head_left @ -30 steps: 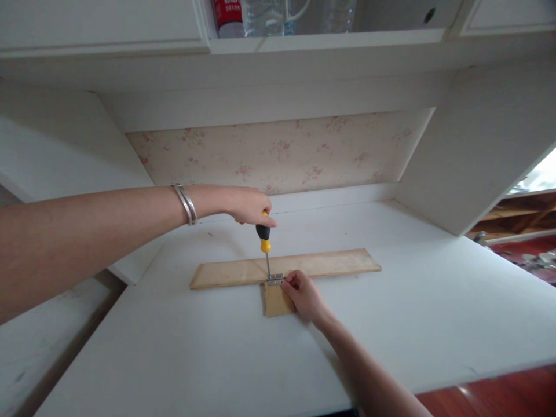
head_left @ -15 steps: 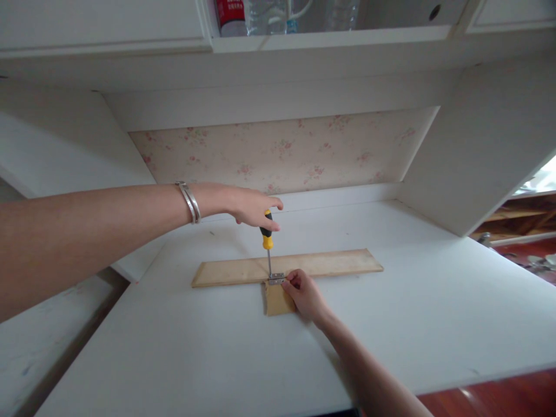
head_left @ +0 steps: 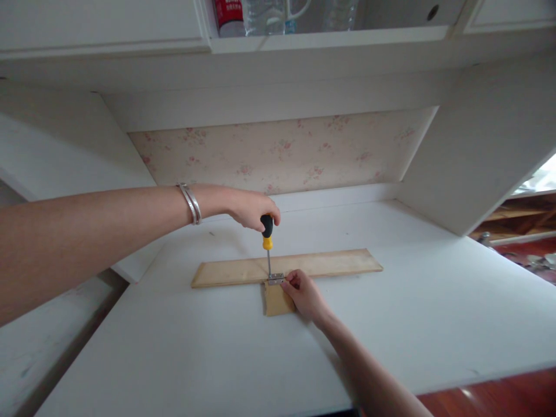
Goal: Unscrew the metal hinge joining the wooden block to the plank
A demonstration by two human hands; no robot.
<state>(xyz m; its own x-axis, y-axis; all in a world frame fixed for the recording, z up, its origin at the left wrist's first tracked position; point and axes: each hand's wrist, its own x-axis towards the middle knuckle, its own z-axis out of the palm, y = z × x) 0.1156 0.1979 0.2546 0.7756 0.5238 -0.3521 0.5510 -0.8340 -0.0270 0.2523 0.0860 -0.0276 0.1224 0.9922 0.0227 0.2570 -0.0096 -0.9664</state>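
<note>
My left hand (head_left: 256,211), with a silver bangle at the wrist, is closed around the black and yellow handle of a screwdriver (head_left: 267,240). The screwdriver stands upright, its tip at the left part of a small metal hinge (head_left: 276,279). Beneath the hinge, a long pale wooden board (head_left: 321,263) lies along the surface, and a short tan piece (head_left: 278,301) butts against its front edge. My right hand (head_left: 304,294) pinches the hinge's right end with thumb and forefinger, beside the short piece.
The work lies on a white desktop (head_left: 195,347) between white side panels (head_left: 486,139). Above is an overhanging shelf (head_left: 330,41) with plastic bottles (head_left: 264,17) and a red-labelled container (head_left: 229,14). A floral backing (head_left: 282,150) closes the rear.
My left hand's fingers have gone from spread around the screwdriver handle to closed on it. The right hand, hinge and boards stay in place.
</note>
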